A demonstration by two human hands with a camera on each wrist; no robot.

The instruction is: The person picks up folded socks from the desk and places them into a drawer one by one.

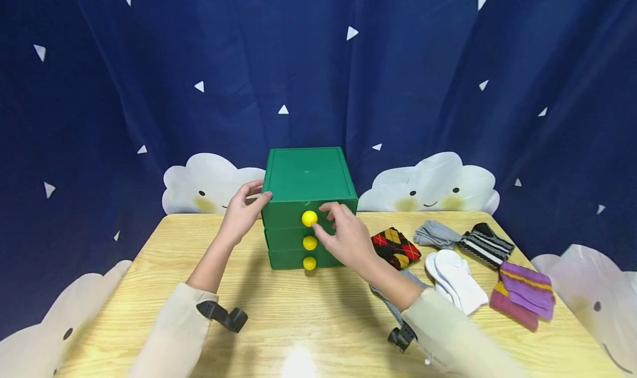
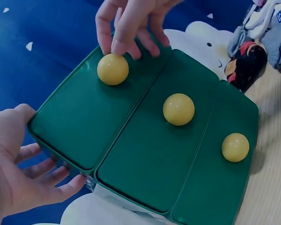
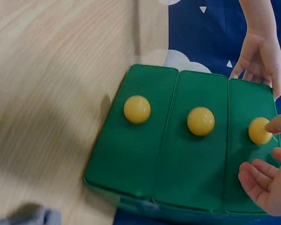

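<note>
A green three-drawer box point(image 1: 308, 173) stands on the table with a round yellow knob on each drawer front. My left hand point(image 1: 245, 209) rests against its left side near the top. In the left wrist view, that hand's fingers point(image 2: 61, 176) lie along the box's side, fairly straight. My right hand point(image 1: 348, 237) is at the front of the top drawer, thumb and fingers spread apart beside the top knob point(image 1: 309, 218). One fingertip overlaps that knob in the right wrist view, while the other fingers bend loosely near the drawer front. All three drawers are closed.
On the table's right lie folded socks: an argyle pair point(image 1: 395, 247), a white pair point(image 1: 455, 281), a grey pair point(image 1: 436, 234), a black striped pair point(image 1: 485, 246) and a purple pair point(image 1: 527, 289). More grey fabric lies under the right forearm. A dark blue curtain point(image 1: 308, 63) hangs behind.
</note>
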